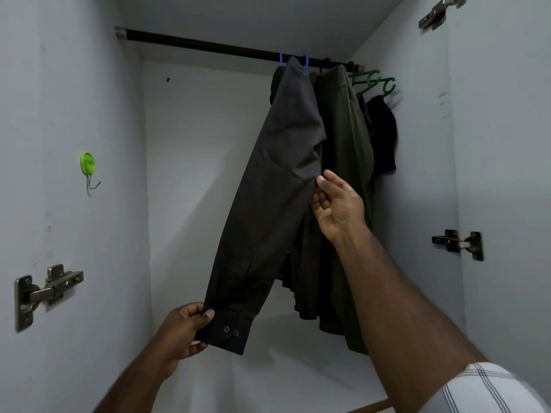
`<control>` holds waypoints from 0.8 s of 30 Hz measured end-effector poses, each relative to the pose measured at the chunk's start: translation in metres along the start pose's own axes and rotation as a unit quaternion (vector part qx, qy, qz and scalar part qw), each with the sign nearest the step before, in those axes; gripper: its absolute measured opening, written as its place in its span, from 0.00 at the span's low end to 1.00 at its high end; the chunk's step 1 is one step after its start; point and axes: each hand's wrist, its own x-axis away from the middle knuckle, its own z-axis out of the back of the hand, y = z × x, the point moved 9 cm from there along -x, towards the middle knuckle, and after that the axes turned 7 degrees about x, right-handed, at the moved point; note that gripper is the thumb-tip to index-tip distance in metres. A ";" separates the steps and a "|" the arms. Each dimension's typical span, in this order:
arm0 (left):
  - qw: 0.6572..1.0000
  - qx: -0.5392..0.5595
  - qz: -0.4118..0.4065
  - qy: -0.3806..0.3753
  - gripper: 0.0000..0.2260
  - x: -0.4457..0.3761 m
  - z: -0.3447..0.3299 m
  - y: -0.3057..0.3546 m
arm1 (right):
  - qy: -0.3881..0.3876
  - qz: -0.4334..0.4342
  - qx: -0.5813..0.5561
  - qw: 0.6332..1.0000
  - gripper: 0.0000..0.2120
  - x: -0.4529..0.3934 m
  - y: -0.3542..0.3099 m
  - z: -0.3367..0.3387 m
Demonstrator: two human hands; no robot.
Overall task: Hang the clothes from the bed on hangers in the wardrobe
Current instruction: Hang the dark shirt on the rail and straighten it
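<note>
Shirt sleeve (pixel 262 210) cuff pinched by left hand (pixel 186 329); right hand (pixel 337 204) fingertips touch it.

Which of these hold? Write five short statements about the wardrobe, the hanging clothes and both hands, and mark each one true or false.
1. The left hand grips the buttoned cuff of the dark grey long-sleeved shirt. True.
2. The dark grey shirt hangs from a green plastic hanger. False: it hangs from a blue plastic hanger on the black wardrobe rail.
3. The right hand touches the shirt's edge about halfway down the sleeve. True.
4. The green round wall hook on the wardrobe's left wall holds a garment. False: nothing hangs on it.
5. The olive green garment hangs left of the dark grey shirt. False: it hangs to its right.
</note>
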 end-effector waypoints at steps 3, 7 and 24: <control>1.000 0.002 -0.008 0.016 0.05 -0.007 -0.001 0.000 | 0.027 0.039 0.071 0.996 0.11 -0.006 -0.008 0.014; 0.999 -0.002 -0.014 0.036 0.05 -0.018 -0.005 -0.007 | 0.050 0.066 0.166 0.983 0.09 -0.011 -0.013 0.032; 0.997 -0.057 -0.024 0.054 0.04 -0.081 -0.049 -0.025 | 0.117 0.015 0.477 0.871 0.09 0.019 0.106 0.151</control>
